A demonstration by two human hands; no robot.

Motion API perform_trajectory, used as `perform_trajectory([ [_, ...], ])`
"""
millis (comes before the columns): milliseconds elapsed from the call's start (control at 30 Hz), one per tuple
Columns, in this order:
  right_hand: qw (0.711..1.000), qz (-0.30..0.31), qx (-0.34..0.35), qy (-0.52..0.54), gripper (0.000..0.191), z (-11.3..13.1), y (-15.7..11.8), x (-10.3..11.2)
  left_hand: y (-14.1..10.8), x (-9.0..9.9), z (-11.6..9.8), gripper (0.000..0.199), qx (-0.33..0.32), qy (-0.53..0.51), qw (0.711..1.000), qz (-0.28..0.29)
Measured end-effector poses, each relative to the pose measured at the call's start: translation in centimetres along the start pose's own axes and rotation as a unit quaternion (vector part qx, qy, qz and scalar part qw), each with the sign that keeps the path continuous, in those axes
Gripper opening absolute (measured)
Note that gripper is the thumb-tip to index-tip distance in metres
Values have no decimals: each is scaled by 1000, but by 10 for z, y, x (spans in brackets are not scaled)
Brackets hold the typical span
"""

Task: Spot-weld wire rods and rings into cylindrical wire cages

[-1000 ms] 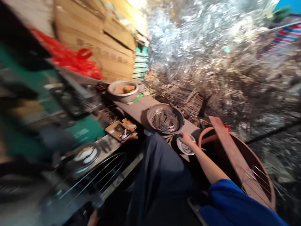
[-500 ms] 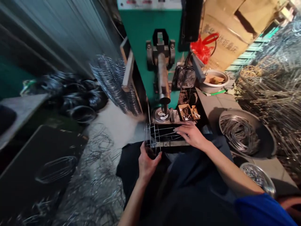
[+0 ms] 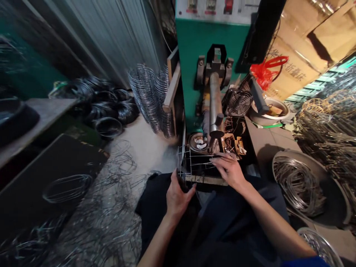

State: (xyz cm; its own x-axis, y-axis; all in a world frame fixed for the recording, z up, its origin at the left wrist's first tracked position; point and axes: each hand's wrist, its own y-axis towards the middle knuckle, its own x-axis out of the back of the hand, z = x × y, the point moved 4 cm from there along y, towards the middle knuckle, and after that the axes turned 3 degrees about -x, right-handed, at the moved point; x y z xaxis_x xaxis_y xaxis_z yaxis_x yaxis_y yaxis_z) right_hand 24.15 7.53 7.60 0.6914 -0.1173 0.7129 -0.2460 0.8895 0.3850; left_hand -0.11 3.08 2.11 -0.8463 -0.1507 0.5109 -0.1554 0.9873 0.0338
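Two bare hands meet at one small, open frame of thin silvery wire (image 3: 190, 163), held just above the lap, where dark trousers (image 3: 222, 226) cover the knees. The left hand (image 3: 179, 196) grasps its left end, thumb and fingers spread around the lower corner. The right hand (image 3: 229, 170) has its bent fingertips against the right end of the wires; whether they pinch them I cannot tell. Just beneath the frame runs a narrow, worn, pale ledge (image 3: 207, 180). Beyond it, near the right hand, a thick grey metal cylinder (image 3: 215, 100) juts from a tall green machine (image 3: 189, 44) toward the person. Below the cylinder sit a round metal dish (image 3: 191, 145) with white scraps and, to its right, a small brown cardboard box (image 3: 239, 146). A black fan with a ringed grille (image 3: 239, 103) stands beside the machine, near a red plastic bag (image 3: 263, 74). Farther right, a wide dark round pan (image 3: 338, 200) holds a coiled bundle of silvery wire (image 3: 297, 185). Left of the machine stand columns of stacked wire rings (image 3: 150, 100), and loose thin wire (image 3: 111, 215) litters the floor.
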Motion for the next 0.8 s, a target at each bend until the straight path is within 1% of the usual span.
perform_trajectory([
  [200, 997, -51, 44, -22, 21, 6, 20, 9, 13, -1, -5, 89, -57, 40, 997, -28],
  [300, 996, -59, 61, -32, 20, 7, 26, 9, 14, -3, -4, 90, -72, 76, 994, -37],
  [433, 995, -63, 69, -42, 19, 7, 27, 9, 12, -2, -4, 92, -85, 107, 989, -52],
  [667, 994, -66, 69, -49, 19, 8, 30, 10, 18, 1, -10, 90, -104, 105, 988, -49],
  [800, 993, -78, 75, -49, 18, 9, 31, 9, 21, -1, -9, 88, -104, 88, 990, -45],
])
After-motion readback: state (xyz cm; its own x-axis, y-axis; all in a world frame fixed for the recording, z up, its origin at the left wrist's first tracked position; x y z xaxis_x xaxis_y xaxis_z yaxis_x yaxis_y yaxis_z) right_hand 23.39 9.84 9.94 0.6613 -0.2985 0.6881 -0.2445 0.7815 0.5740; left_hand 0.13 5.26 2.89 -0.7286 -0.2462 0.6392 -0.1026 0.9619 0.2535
